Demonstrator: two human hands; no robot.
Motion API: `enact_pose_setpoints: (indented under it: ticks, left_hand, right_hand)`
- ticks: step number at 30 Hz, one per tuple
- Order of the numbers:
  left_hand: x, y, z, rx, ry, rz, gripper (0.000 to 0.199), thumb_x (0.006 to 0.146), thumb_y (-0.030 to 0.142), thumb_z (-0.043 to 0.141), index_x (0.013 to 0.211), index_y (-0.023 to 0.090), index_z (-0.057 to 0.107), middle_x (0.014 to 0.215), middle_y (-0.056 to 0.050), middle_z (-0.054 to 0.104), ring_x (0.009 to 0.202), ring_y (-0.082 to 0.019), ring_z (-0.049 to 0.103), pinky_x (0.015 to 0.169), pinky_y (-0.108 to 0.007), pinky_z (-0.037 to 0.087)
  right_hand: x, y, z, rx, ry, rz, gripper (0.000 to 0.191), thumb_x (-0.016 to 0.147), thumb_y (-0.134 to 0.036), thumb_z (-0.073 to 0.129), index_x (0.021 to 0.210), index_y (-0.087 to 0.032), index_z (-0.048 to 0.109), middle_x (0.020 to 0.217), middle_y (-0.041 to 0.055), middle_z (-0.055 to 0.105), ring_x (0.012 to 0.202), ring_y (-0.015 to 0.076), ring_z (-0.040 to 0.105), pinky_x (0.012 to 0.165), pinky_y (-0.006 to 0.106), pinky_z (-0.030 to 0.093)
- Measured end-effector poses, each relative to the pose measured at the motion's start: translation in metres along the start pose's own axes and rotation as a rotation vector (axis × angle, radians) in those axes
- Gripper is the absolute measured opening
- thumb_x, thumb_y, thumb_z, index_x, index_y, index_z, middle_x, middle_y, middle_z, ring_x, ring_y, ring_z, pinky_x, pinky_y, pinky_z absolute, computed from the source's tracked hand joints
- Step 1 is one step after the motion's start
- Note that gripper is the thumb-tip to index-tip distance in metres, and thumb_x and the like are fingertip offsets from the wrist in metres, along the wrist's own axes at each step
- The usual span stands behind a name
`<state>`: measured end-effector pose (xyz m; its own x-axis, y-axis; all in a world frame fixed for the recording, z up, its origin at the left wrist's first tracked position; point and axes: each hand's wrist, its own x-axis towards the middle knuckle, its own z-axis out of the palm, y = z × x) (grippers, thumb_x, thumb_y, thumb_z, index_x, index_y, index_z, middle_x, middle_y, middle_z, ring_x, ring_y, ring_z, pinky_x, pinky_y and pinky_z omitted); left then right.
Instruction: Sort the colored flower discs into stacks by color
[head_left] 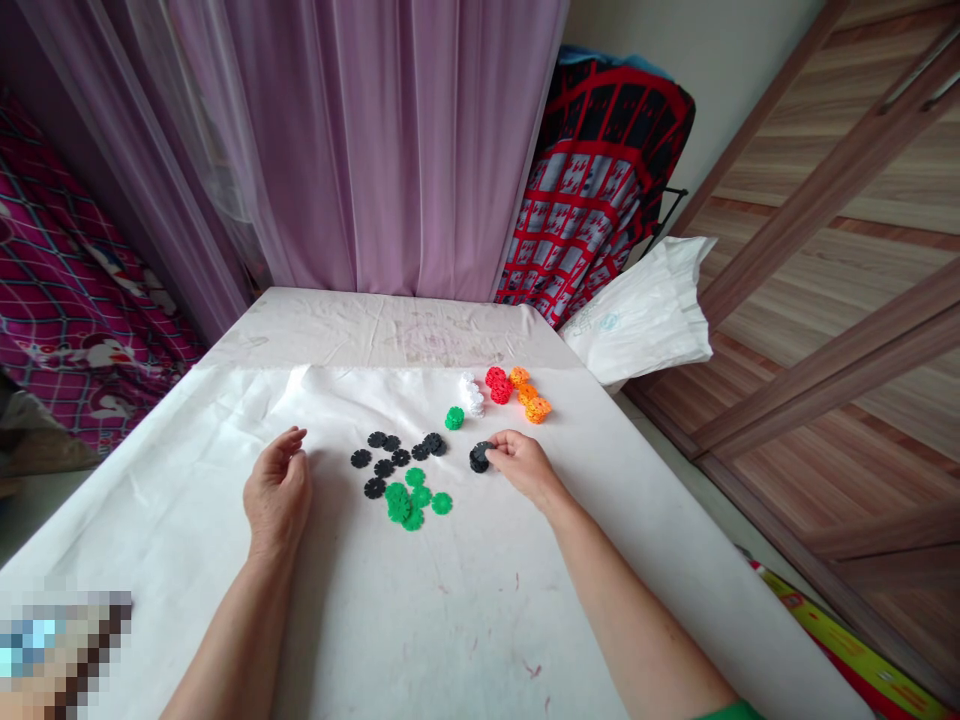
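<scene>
My right hand [525, 465] pinches a black notched plastic disc [482, 452] between thumb and fingers, at the top of a small black stack. Loose black discs [384, 467] lie scattered between my hands. Nearer to me is a loose heap of green discs [400, 503], partly overlapping. My left hand [279, 488] stands on its side on the cloth, left of the black discs, fingers loosely bent and holding nothing. Behind the discs are a small green stack [454, 418], white discs [471, 396], red stacks [499, 385] and orange stacks [529, 396].
A white cloth [420, 620] covers the table. Past its right edge stands a white bag [645, 315], beside a chair draped in red and black fabric [574, 190]. Purple curtains [382, 150] hang behind. A blurred-out object [52, 650] sits at the lower left.
</scene>
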<state>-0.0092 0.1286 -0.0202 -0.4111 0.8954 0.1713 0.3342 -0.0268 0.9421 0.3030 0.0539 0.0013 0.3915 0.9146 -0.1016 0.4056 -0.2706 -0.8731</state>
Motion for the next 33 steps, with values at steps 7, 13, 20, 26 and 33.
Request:
enact_pose_setpoints:
  ticks: [7, 13, 20, 26, 33]
  left_hand:
    - [-0.001, 0.003, -0.001, 0.003, 0.002, -0.009, 0.033, 0.074, 0.025, 0.052, 0.102, 0.025, 0.071, 0.121, -0.003, 0.072, 0.108, -0.022, 0.068, 0.11, -0.043, 0.045]
    - [-0.002, 0.004, 0.0, 0.017, -0.005, -0.013, 0.033, 0.076, 0.024, 0.052, 0.102, 0.024, 0.071, 0.121, -0.004, 0.071, 0.11, -0.023, 0.067, 0.11, -0.044, 0.045]
    - [-0.003, 0.008, -0.001, 0.025, 0.0, -0.005, 0.032, 0.076, 0.023, 0.052, 0.102, 0.023, 0.071, 0.12, -0.005, 0.072, 0.108, -0.022, 0.067, 0.109, -0.043, 0.046]
    - [-0.002, 0.003, 0.0, 0.026, -0.002, 0.001, 0.034, 0.076, 0.024, 0.053, 0.105, 0.023, 0.071, 0.12, -0.004, 0.072, 0.11, -0.021, 0.067, 0.108, -0.041, 0.045]
    - [0.0, 0.001, 0.001, 0.028, 0.006, 0.001, 0.034, 0.076, 0.023, 0.051, 0.104, 0.022, 0.071, 0.121, -0.004, 0.072, 0.11, -0.022, 0.067, 0.108, -0.042, 0.046]
  right_hand:
    - [0.004, -0.008, -0.009, -0.271, 0.002, -0.101, 0.009, 0.073, -0.026, 0.064, 0.08, -0.023, 0.07, 0.077, -0.0001, 0.073, 0.068, 0.0154, 0.065, 0.064, 0.026, 0.05]
    - [0.002, -0.017, -0.028, -0.468, -0.063, -0.308, 0.03, 0.076, -0.019, 0.063, 0.104, -0.025, 0.071, 0.107, 0.003, 0.068, 0.078, 0.014, 0.065, 0.079, 0.029, 0.052]
    - [-0.003, -0.042, -0.021, -0.817, -0.339, -0.573, 0.053, 0.072, -0.018, 0.071, 0.123, -0.033, 0.068, 0.123, 0.0035, 0.064, 0.092, 0.0202, 0.067, 0.078, 0.028, 0.049]
    - [0.008, -0.048, -0.017, -0.914, -0.472, -0.571, 0.027, 0.082, -0.016, 0.063, 0.103, -0.027, 0.075, 0.101, 0.0028, 0.074, 0.096, 0.021, 0.067, 0.081, 0.027, 0.044]
    - [-0.001, -0.052, -0.018, -1.035, -0.505, -0.505, 0.053, 0.082, -0.025, 0.064, 0.135, -0.03, 0.059, 0.118, 0.0054, 0.067, 0.1, 0.0222, 0.064, 0.08, 0.028, 0.042]
